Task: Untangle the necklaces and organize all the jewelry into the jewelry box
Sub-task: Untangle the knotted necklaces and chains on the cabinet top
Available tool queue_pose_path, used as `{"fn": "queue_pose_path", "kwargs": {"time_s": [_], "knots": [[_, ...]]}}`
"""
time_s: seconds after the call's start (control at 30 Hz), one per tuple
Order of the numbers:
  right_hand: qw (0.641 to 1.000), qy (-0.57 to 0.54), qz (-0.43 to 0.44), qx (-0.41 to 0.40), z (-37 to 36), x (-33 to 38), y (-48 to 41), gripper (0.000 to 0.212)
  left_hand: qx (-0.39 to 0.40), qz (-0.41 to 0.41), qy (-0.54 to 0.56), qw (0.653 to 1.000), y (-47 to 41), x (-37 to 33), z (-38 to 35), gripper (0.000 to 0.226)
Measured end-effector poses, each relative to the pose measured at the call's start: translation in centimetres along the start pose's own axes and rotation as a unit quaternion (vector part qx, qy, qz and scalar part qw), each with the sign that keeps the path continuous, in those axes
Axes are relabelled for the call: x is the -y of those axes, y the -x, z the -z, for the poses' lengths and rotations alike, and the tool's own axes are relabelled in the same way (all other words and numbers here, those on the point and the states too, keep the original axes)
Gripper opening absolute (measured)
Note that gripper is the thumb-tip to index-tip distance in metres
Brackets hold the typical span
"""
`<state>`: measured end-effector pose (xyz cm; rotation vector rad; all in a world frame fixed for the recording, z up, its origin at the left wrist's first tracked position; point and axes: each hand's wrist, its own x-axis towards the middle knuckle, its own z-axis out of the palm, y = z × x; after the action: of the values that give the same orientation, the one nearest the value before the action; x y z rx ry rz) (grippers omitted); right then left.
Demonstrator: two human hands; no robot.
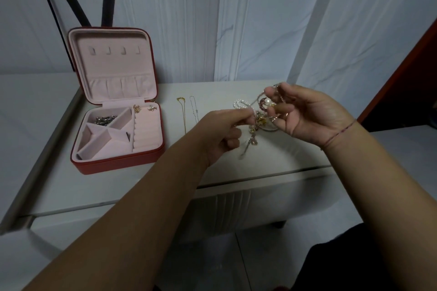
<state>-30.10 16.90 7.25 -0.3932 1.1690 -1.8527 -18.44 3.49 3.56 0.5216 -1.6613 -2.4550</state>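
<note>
Knotted cluster of pearl, gold and pink-bead necklaces (259,116): held above the white bench (272,160), pinched by left hand (222,132) and right hand (305,116). Open red jewelry box with pink lining (118,125): well left. Risk: hard pulling could tighten knots or snap chains.

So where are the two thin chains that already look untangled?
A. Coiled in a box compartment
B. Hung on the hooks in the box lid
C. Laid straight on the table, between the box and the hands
C: the gold chain and the silver chain lie side by side on the table, right of the open jewelry box; its lid hooks are bare.
</note>
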Motion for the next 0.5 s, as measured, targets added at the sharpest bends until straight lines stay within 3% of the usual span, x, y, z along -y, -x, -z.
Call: {"fn": "queue_pose_path", "kwargs": {"time_s": [0.33,0.5], "knots": [[0.996,-0.021,-0.045,-0.075,-0.1,-0.6,-0.6,0.016,0.057,0.012,0.238,0.969,-0.2,-0.3,-0.3,0.02],[0.99,-0.002,-0.049,-0.13,-0.4,-1.1,-1.0,0.024,0.048,-0.009,0.237,0.97,-0.3,-0.2,-0.5,0.023]]}}
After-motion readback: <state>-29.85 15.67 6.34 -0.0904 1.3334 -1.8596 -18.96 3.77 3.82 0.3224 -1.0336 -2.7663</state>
